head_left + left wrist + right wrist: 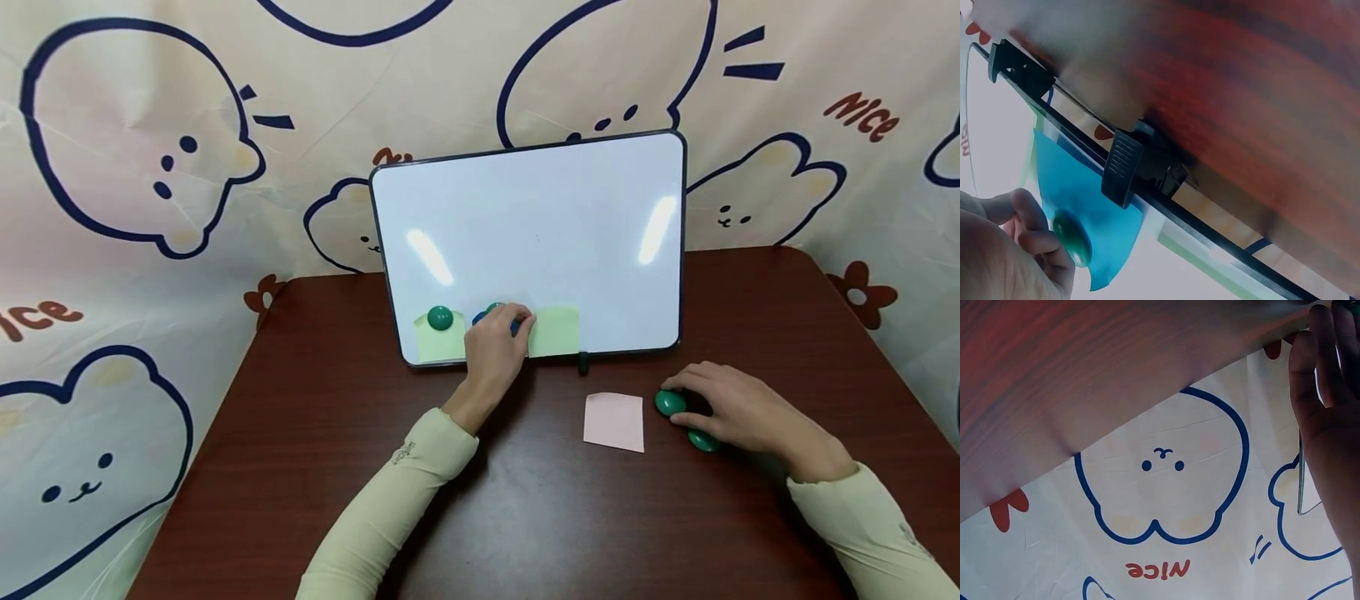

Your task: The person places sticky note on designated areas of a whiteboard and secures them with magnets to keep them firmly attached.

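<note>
Whiteboard [540,233] stands tilted near the far edge of the dark wooden desk [300,467], with 3 sticky notes along its lower edge. The left note [442,347] is green, with a round green magnet [440,317] on its upper part; the right note [555,332] is green too. Between them is a blue sticky note [1110,219] bearing another green magnet [1072,240], both largely hidden in the head view by the left hand [495,343]. That hand has its fingers bent and the thumb close to the fingertips beside the blue note's right side; whether it pinches paper I cannot tell. The right hand [735,408] is low over the desk, fingers bent and partly spread, its thumb and a finger on either side of the farther loose green magnet [670,403], holding it. The nearer loose green magnet [702,440] lies just below the thumb. To their left, a pink sticky note [613,423] lies flat. Black clips [1124,167] grip the whiteboard's bottom rim. Behind hangs a bear-printed cloth [330,100].
</note>
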`<state>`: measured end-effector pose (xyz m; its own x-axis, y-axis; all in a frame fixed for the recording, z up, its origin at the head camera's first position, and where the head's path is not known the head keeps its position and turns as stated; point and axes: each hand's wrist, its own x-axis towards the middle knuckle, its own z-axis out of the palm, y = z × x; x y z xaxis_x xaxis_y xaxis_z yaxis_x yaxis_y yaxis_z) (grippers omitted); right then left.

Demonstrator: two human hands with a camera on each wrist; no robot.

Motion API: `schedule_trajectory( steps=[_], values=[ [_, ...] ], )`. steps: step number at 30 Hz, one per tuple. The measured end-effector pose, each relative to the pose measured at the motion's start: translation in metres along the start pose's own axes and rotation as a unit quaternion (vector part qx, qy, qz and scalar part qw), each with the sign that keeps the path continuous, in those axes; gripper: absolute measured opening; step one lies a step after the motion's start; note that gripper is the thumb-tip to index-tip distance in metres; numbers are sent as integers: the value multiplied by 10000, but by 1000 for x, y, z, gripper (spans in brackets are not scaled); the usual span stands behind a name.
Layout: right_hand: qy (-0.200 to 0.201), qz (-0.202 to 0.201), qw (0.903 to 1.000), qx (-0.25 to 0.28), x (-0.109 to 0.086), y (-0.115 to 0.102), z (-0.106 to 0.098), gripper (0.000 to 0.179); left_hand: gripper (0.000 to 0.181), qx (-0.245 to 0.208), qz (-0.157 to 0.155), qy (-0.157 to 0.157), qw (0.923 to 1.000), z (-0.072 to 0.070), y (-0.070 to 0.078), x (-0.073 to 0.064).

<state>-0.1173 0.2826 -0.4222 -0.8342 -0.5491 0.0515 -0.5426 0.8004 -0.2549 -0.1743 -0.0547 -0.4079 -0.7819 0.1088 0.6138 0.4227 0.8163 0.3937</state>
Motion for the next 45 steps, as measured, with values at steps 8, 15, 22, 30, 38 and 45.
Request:
schedule_trajectory(
  steps=[8, 15, 22, 30, 38, 45],
  values=[
    [-21, -16, 10000, 13, 1, 1, -1, 38, 11, -3, 17, 146, 9999, 2, 1, 3],
    [1, 8, 10000, 31, -1, 1, -1, 37, 12, 44, -49, 232, 9997, 6, 1, 4],
    [20, 7, 10000, 48, 0, 1, -1, 37, 12, 167, -169, 198, 9995, 7, 2, 5],
    [7, 15, 10000, 32, 0, 0, -2, 37, 11, 272, -169, 212, 9993, 8, 3, 7],
    [60, 12, 10000, 35, 0, 1, -4, 37, 11, 220, -177, 186, 9994, 8, 2, 9],
    [98, 2, 9999, 46, -1, 2, -5, 37, 10, 236, -195, 160, 9994, 9, 2, 8]
  ],
)
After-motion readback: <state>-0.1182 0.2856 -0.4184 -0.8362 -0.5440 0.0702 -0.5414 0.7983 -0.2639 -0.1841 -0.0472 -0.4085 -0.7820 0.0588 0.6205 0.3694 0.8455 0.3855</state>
